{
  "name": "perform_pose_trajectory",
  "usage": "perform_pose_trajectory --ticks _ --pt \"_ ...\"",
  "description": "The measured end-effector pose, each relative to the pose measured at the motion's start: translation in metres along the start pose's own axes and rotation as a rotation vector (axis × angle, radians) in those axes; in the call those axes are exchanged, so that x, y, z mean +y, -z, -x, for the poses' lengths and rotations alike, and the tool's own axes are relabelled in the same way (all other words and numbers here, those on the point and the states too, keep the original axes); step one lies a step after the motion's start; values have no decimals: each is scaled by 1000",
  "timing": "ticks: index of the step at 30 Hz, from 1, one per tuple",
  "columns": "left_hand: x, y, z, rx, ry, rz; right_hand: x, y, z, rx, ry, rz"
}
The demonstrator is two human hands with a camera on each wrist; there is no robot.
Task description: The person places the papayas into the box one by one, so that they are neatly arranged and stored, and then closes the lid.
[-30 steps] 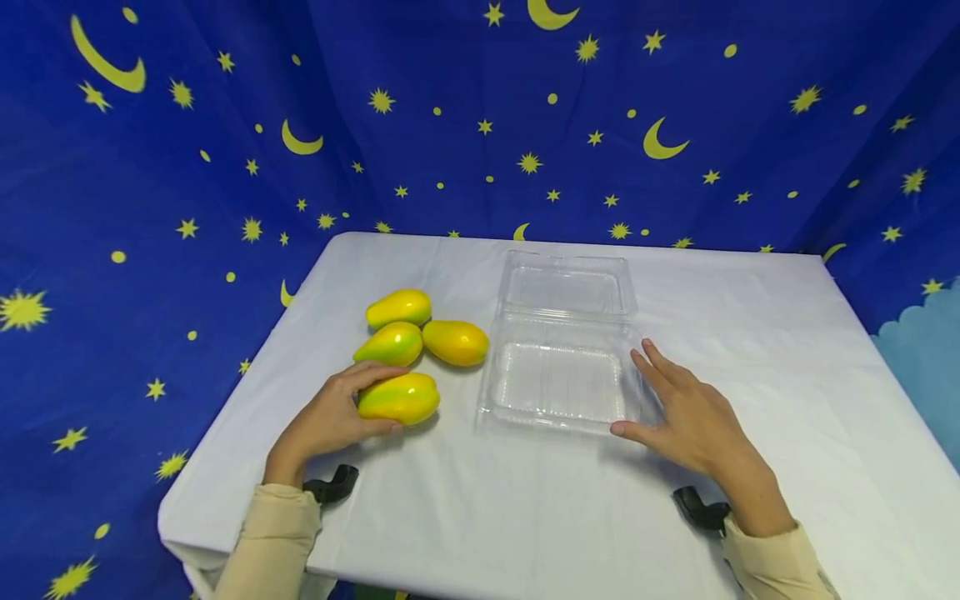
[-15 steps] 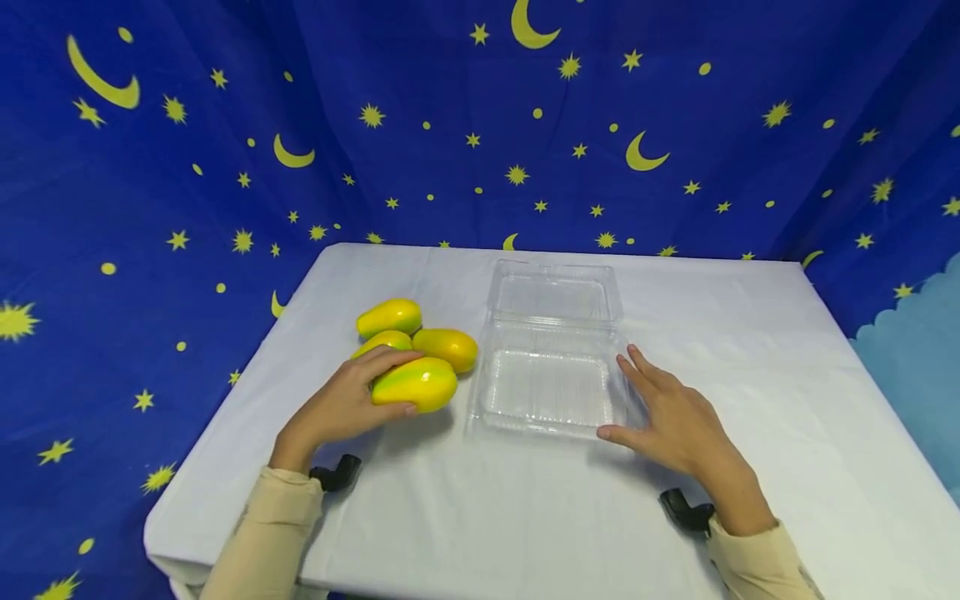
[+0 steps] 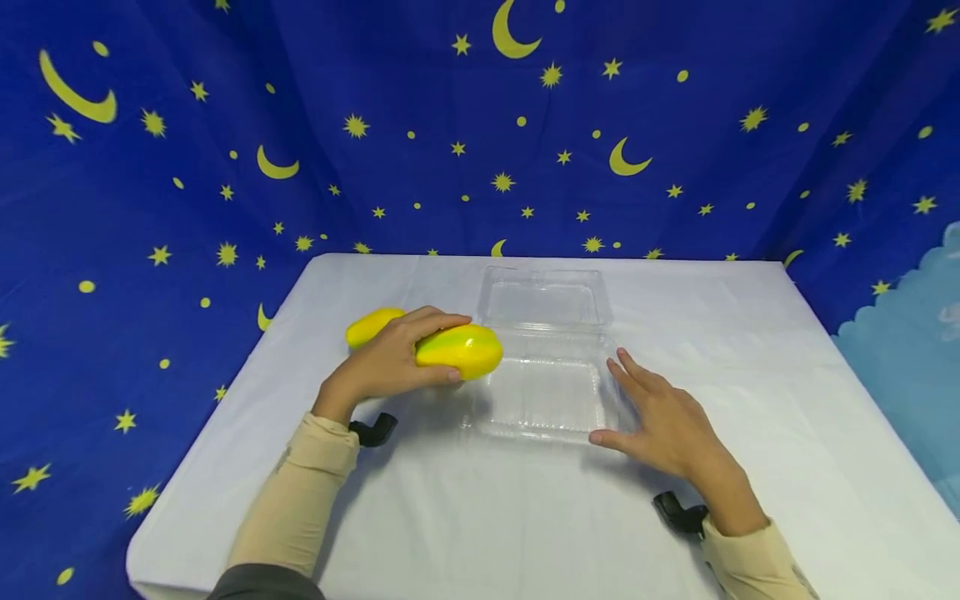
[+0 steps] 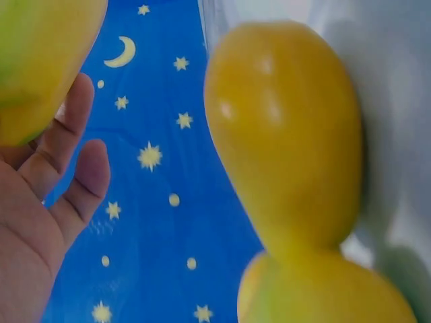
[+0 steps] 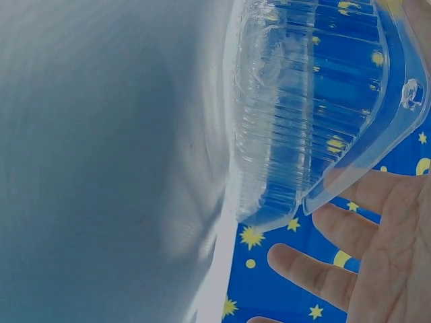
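Observation:
My left hand (image 3: 386, 358) grips a yellow-green papaya (image 3: 467, 352), fingers over its top and thumb below. It is held above the table, overlapping the left edge of a clear plastic clamshell box (image 3: 543, 396) in the head view. The box lies with its lid (image 3: 547, 302) folded back. At the box's right side rests my right hand (image 3: 671, 429), fingers spread along the rim and thumb at the near corner. Behind my left hand one papaya (image 3: 369, 327) peeks out; the left wrist view shows an orange-yellow papaya (image 4: 286, 134) touching another papaya (image 4: 326, 293).
A white cloth (image 3: 480, 517) covers the table. Blue fabric (image 3: 420, 167) with yellow moons and stars hangs behind and at the sides. A black curved piece sits at each wrist, the left piece (image 3: 375, 429) and the right piece (image 3: 678, 510).
My left hand has lifted the papaya off the table and carried it right and away from me toward the box. The right hand keeps its place at the box. The head view has shifted slightly.

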State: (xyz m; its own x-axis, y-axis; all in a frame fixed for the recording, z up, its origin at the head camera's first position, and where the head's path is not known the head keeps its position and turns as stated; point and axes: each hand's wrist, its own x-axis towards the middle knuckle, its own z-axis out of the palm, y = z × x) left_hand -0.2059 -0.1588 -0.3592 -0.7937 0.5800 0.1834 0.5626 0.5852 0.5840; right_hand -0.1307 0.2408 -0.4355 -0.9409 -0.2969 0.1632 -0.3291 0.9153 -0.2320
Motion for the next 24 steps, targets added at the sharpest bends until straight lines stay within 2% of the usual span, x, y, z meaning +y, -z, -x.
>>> perform_pose_trajectory --ticks 4,8,17,22,24 --pt "4 -7 -14 -17 16 53 -1 1 1 -5 2 -7" --pt "0 -15 -28 -10 15 91 -1 1 2 7 3 -5" --pt "-16 -36 -50 -20 36 4 -1 -1 1 22 2 22" --pt "-18 -47 -57 -33 79 32 -2 0 2 24 -6 29" --pt "-19 -51 -60 -29 77 46 -2 1 2 28 -4 40"
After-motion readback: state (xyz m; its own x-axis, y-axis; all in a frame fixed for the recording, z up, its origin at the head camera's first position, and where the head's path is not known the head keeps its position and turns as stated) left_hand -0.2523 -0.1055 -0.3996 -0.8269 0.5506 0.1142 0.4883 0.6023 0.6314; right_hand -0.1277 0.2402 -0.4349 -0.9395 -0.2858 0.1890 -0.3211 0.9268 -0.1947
